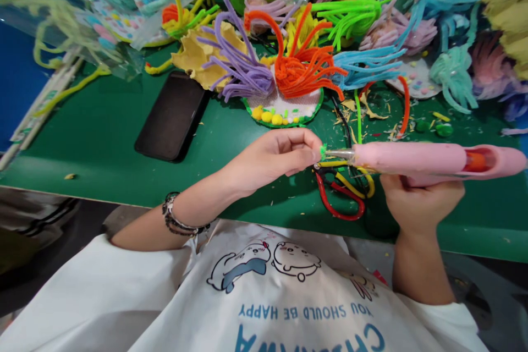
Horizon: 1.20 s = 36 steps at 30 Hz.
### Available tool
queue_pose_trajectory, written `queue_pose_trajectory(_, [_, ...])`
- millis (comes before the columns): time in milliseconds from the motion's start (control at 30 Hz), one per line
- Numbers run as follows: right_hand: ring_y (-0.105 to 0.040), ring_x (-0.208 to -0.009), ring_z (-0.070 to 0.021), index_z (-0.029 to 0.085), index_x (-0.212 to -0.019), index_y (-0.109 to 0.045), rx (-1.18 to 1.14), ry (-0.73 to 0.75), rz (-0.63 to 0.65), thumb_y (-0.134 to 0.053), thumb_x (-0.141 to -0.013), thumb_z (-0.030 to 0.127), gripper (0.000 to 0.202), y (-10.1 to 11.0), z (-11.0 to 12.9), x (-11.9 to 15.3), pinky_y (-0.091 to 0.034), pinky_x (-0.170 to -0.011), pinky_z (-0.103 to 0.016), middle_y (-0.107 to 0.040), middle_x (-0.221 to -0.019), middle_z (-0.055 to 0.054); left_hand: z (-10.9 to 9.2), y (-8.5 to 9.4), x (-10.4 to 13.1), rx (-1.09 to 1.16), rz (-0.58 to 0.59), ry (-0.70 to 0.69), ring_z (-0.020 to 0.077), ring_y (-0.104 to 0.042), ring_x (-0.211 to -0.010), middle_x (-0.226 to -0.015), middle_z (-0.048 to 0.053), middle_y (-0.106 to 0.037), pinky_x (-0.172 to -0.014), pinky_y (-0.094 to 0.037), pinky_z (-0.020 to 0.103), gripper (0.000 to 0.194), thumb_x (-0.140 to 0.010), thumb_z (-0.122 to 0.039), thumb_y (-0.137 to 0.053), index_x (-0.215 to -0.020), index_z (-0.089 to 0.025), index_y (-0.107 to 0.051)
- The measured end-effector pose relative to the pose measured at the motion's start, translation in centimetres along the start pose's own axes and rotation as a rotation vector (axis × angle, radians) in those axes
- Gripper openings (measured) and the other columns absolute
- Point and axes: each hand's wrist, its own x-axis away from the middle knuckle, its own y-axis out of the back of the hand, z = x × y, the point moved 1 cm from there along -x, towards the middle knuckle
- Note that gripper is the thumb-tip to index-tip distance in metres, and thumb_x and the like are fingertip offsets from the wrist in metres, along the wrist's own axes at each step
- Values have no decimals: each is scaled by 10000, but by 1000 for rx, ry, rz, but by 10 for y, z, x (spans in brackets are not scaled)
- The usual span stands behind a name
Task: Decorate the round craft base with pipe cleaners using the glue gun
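My left hand [284,155] pinches a small green fuzzy piece [323,150] between thumb and fingertips. The metal nozzle of a pink glue gun [412,158] touches or nearly touches that piece. Wrapped round the gun's handle is my right hand [423,198]. Red-handled scissors [340,198] lie on the table under the nozzle, beside a yellow pipe cleaner. Beyond my left hand lies a round white piece [289,107] with a green edge and yellow pompoms. Bunches of orange [303,71], purple [247,74] and blue [367,66] pipe cleaners rest across its far side.
A black phone [171,115] lies on the green table [103,148] at the left. Piles of coloured pipe cleaner bunches and plastic bags fill the back. Yellow scraps and green bits [444,130] are scattered at the right. White sticks [45,102] lie at the far left.
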Motion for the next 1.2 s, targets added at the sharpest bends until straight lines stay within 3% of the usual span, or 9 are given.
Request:
queue_pose_trajectory(100, [-562,-488,-175,236,-565,-484,-4,33,11,-742,-707,316,305,0,1,-1,-523,-554,-331,-431,-463,31,1,1,0,0,3,-8,51,-326,-481,-557,-80,-448,-461,-250,209,197,-747,-290,-715,-695,-177,-562])
queue_pose_trajectory(433, [-586,-538,-203,239,-595,-537,5,-66,41,-753,-711,386,286,0,-1,2,-537,-583,-372,-516,-518,0,2,2,-1,-9,5,-27,42,-321,-470,-545,-87,-437,-444,-237,197,196,-755,-293,-701,-698,-173,-557])
queue_pose_trajectory(733, [-614,-599,-210,226,-623,-549,7,-41,34,-758,-739,396,293,0,-1,2,-512,-618,-368,-511,-550,1,3,1,-1,-10,8,7,41,-304,-466,-527,-92,-421,-456,-220,204,180,-744,-302,-688,-709,-173,-567])
queue_pose_trajectory(867, [-650,-675,-213,219,-752,-583,27,84,24,-769,-753,398,259,1,-1,1,-514,-642,-349,-600,-674,-25,5,2,-2,7,15,22,44,-299,-464,-502,-96,-404,-459,-210,204,177,-745,-312,-690,-724,-171,-585])
queue_pose_trajectory(1000, [-649,-678,-168,198,-820,-577,-98,234,-41,-769,-750,327,242,-1,-7,0,-502,-608,-279,-627,-744,-13,7,2,-2,6,22,68,45,-298,-469,-505,-93,-399,-465,-211,203,203,-726,-331,-709,-707,-173,-583])
queue_pose_trajectory(1200, [-642,-687,-155,178,-815,-584,-75,221,-170,-753,-712,184,198,-4,-13,0,-500,-623,-264,-621,-764,-4,7,6,2,-133,-32,101,48,-299,-469,-510,-92,-389,-480,-243,197,213,-733,-368,-673,-715,-178,-578])
